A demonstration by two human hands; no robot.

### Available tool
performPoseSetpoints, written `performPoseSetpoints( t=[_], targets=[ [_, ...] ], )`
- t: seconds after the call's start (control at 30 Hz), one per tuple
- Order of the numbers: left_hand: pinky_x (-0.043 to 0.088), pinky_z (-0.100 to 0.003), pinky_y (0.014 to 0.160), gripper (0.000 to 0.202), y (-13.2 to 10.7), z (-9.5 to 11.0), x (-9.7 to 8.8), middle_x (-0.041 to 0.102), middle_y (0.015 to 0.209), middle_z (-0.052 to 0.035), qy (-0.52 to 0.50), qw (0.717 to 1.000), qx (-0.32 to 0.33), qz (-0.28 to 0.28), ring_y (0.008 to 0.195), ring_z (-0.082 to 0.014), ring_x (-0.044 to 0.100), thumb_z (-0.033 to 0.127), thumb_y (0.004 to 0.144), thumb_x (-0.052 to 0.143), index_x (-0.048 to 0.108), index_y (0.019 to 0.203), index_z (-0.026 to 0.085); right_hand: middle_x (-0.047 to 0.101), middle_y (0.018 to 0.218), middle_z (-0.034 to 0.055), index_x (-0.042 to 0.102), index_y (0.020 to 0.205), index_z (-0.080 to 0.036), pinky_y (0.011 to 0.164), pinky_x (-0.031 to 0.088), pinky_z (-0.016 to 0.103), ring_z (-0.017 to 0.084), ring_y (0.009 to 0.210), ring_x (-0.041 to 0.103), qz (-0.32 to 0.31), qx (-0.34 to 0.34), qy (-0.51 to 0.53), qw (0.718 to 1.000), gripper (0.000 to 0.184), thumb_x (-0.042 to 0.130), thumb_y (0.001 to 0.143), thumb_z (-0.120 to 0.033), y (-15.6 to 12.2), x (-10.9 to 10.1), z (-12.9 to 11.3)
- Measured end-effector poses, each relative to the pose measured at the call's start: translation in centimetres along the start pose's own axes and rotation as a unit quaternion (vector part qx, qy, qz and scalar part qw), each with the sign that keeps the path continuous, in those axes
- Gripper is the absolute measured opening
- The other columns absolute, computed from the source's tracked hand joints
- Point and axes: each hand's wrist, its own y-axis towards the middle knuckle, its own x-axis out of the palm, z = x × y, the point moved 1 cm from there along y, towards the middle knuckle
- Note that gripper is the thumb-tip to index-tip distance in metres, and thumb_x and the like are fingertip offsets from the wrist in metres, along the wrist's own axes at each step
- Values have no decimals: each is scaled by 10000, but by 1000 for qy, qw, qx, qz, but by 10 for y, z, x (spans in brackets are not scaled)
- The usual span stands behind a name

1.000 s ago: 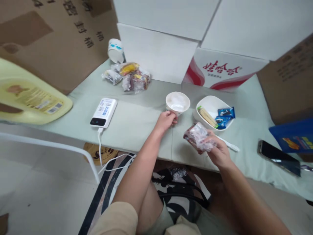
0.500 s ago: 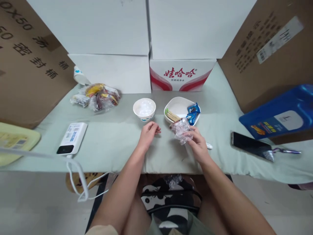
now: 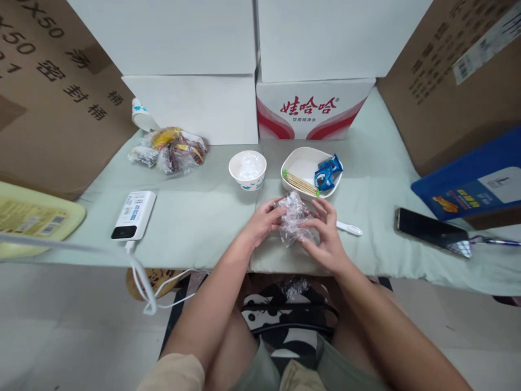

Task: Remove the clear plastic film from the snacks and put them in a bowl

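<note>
A crinkled clear plastic package (image 3: 293, 209) with something dark reddish inside is held between both hands, above the front part of the table. My left hand (image 3: 264, 222) is closed on its left side. On the right, my right hand (image 3: 325, 236) pinches the loose plastic between thumb and fingers, its other fingers raised. Just beyond them stands a white bowl (image 3: 307, 157) holding a bundle of wooden sticks (image 3: 300, 183) and blue packets (image 3: 325, 176). To its left is a white paper cup (image 3: 247, 171) with clear plastic in it.
A white plastic utensil (image 3: 349, 228) lies right of my right hand, with a phone (image 3: 431, 231) farther right. Left are a white power bank (image 3: 134, 216) with its cable and a bag of wrapped snacks (image 3: 171, 150). Cardboard boxes (image 3: 317, 111) wall the back and sides.
My left hand has moved right and taken hold of the package. My right hand has brought the package closer, away from the bowl's edge. The whole view has shifted slightly.
</note>
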Motion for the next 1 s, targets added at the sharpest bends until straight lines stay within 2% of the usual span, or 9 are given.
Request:
performPoseSetpoints(
  t=[0.07, 0.17, 0.23, 0.33, 0.5, 0.63, 0.8, 0.93, 1.0],
  targets=[
    [563, -267, 638, 556, -1, 1, -4, 709, 952, -41, 11, 1000, 8, 28, 749, -153, 664, 433, 681, 826, 645, 1149, 194, 502, 1487, 108, 616, 866, -241, 1158, 366, 563, 342, 1465, 400, -16, -52, -33, 998, 87, 676, 832, -294, 0, 2, -2],
    [550, -263, 603, 543, -3, 1, -9, 710, 979, -43, 11, 998, 36, 47, 762, -170, 667, 570, 754, 712, 621, 1165, 226, 745, 1133, 73, 514, 832, -255, 1089, 400, 590, 332, 1335, 561, -39, -97, -37, 994, 149, 658, 840, -217, -2, 6, -2],
    [539, -257, 612, 557, -3, 0, -10, 702, 1087, -51, 28, 997, 59, 48, 808, -175, 669, 611, 775, 661, 606, 1188, 242, 765, 978, 44, 519, 915, -267, 1021, 464, 539, 302, 1193, 659, -14, -94, -13, 995, 176, 672, 847, -211, -3, 8, -2],
    [550, -282, 768, 597, 0, -3, -11, 677, 1231, -69, 118, 985, 119, 45, 960, -200, 668, 491, 723, 756, 592, 1232, 226, 735, 979, 50, 561, 1067, -267, 868, 546, 426, 244, 969, 714, 39, -61, 18, 997, 259, 697, 847, -241, -5, 7, -2],
    [506, -368, 996, 536, 1, -9, -7, 701, 1241, -106, 272, 943, 183, -51, 1121, -260, 650, 407, 760, 754, 647, 1230, 173, 680, 831, 23, 641, 850, -261, 812, 527, 387, 213, 824, 656, 52, -43, -54, 996, 42, 657, 889, -261, 0, -3, -2],
    [524, -391, 974, 526, -1, -13, -2, 697, 1286, -123, 302, 932, 140, -144, 1126, -276, 662, 381, 800, 724, 658, 1279, 173, 646, 1023, 74, 655, 850, -251, 887, 529, 431, 250, 992, 639, 84, 6, -81, 993, 127, 700, 849, -369, 5, -5, 4],
    [491, -419, 1049, 591, -3, -14, 2, 602, 1432, -126, 214, 948, 118, -202, 1278, -317, 589, 415, 782, 722, 620, 1325, 205, 664, 1191, 84, 575, 1143, -255, 965, 515, 435, 252, 1116, 636, 52, 107, 69, 991, 369, 707, 831, -403, 10, 1, 8],
    [537, -369, 933, 972, -7, -15, 2, 648, 1279, -123, 205, 968, 89, -114, 1064, -237, 673, 301, 642, 847, 375, 1491, 253, 673, 1052, 45, 583, 1117, -253, 932, 507, 406, 227, 992, 636, 72, 173, 110, 976, 358, 704, 807, -386, 12, 0, 8],
    [548, -308, 829, 994, -8, -12, 0, 660, 1203, -95, 170, 979, 96, -54, 921, -170, 675, 291, 632, 855, 330, 1475, 274, 647, 996, 26, 588, 1122, -257, 870, 510, 374, 209, 929, 616, 72, 200, 142, 967, 389, 722, 781, -389, 11, -2, 8]
  ],
)
